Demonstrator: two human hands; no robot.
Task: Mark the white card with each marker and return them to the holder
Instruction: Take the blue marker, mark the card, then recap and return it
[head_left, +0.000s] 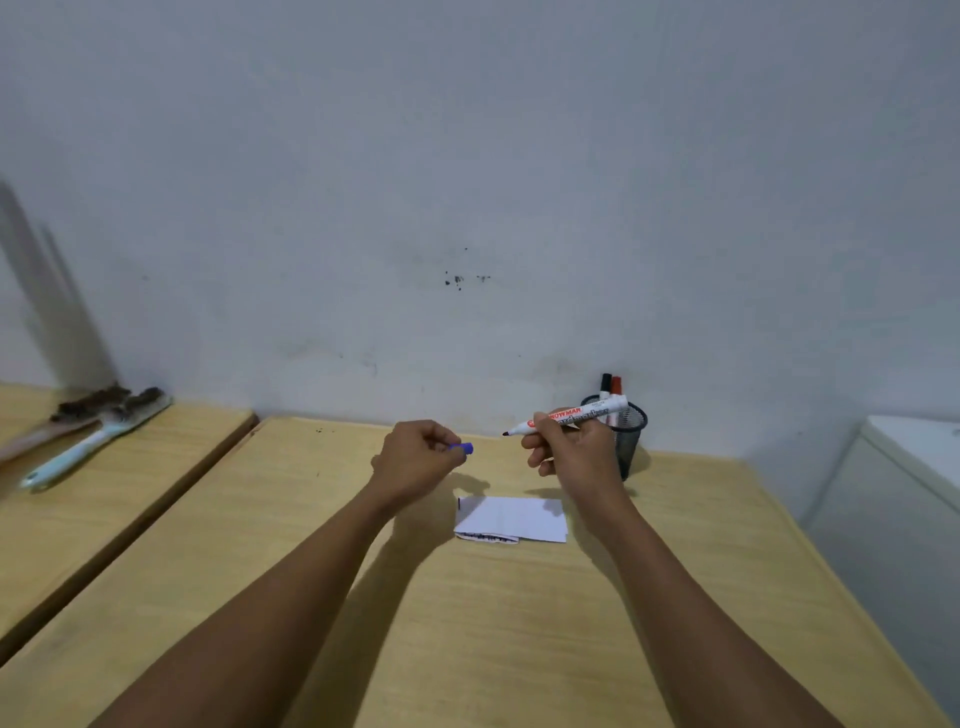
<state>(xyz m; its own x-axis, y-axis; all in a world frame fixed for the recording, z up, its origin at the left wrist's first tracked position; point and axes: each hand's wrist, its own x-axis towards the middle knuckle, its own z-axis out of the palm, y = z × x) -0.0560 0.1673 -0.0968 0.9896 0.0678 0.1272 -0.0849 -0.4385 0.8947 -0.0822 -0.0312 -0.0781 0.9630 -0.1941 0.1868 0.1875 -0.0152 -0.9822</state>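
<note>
A white card (514, 518) lies flat on the wooden table (467, 623), with dark marks along its near-left edge. Above it, my right hand (571, 447) grips an uncapped white marker (576, 414), its dark tip pointing left. My left hand (421, 457) pinches the marker's blue cap (464, 448), a short gap from the tip. Behind my right hand stands a black mesh holder (631, 431) against the wall, with a black-capped marker (605, 385) and a red-capped marker (616, 385) upright in it.
A second wooden table (104, 483) adjoins on the left, carrying two brushes (98, 431) near the wall. A white cabinet or appliance (904, 499) stands to the right of the table. The wall runs right behind the holder.
</note>
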